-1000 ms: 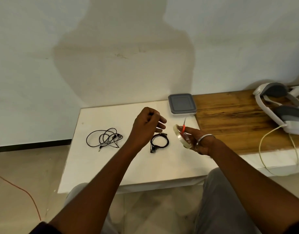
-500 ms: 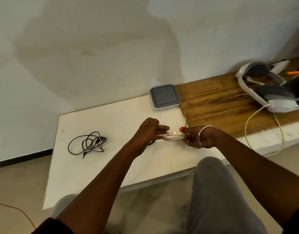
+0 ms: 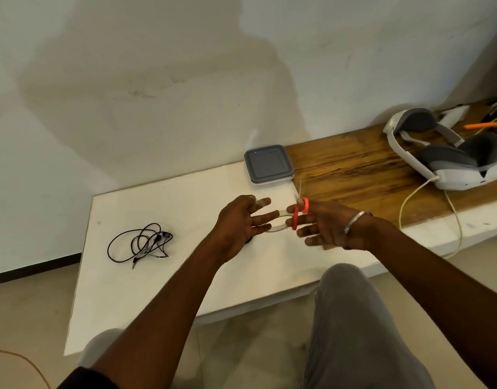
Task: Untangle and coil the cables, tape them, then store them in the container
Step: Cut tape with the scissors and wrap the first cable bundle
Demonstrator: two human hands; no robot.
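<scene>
A clear tape roll (image 3: pixel 278 220) sits in the air between my two hands, above the white table (image 3: pixel 163 276). My left hand (image 3: pixel 241 223) reaches to it with spread, straight fingers that touch its left rim. My right hand (image 3: pixel 326 224) holds the roll's right side and carries orange-handled scissors (image 3: pixel 301 213) on its fingers, blades pointing away. A tangled black cable (image 3: pixel 140 244) lies on the table's left part. A second coiled black cable (image 3: pixel 248 241) is almost hidden under my left hand. The container (image 3: pixel 268 164) with its grey lid on stands at the table's far edge.
A wooden bench top (image 3: pixel 354 169) adjoins the table on the right and carries a white and grey headset (image 3: pixel 449 158) with a pale cord (image 3: pixel 404 203) hanging over the edge. My grey trouser leg (image 3: pixel 359 327) is below the table's front edge. A wall stands close behind.
The view has swung left and down. My right hand turned the tape roll flat and brought it in; my left hand left the coiled cable and now touches the roll with fingers spread.
</scene>
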